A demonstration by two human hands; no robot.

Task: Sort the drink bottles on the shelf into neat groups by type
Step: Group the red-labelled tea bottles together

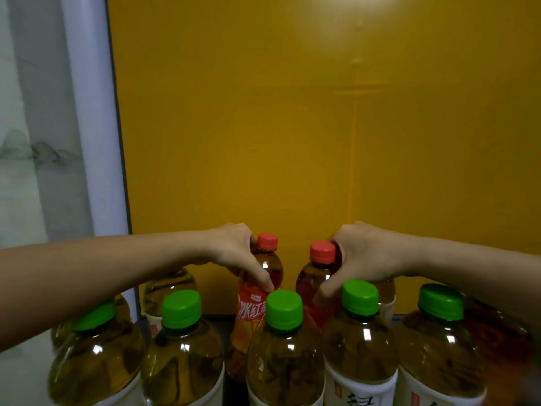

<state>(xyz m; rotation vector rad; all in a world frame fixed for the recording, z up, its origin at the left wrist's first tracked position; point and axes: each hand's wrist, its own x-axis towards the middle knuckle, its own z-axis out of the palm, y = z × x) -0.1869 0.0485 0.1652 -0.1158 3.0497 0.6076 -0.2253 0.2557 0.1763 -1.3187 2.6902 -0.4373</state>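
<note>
The left hand (234,253)'s grip clasps the left red bottle (251,307), the right hand (363,259)'s the right red bottle (311,277). Green-capped bottles (284,350) stand nearer.

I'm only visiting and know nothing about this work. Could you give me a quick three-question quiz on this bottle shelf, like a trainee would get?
1. Multiple choice: what cap colour do the two bottles in the person's hands have? A green, B red, C blue.
2. True or false: the left hand holds nothing.
3. Fill in: ___ green caps are in view.

Key:
1. B. The left hand grips the left red-capped bottle; the right hand grips the right red-capped bottle.
2. False.
3. Five.
</note>
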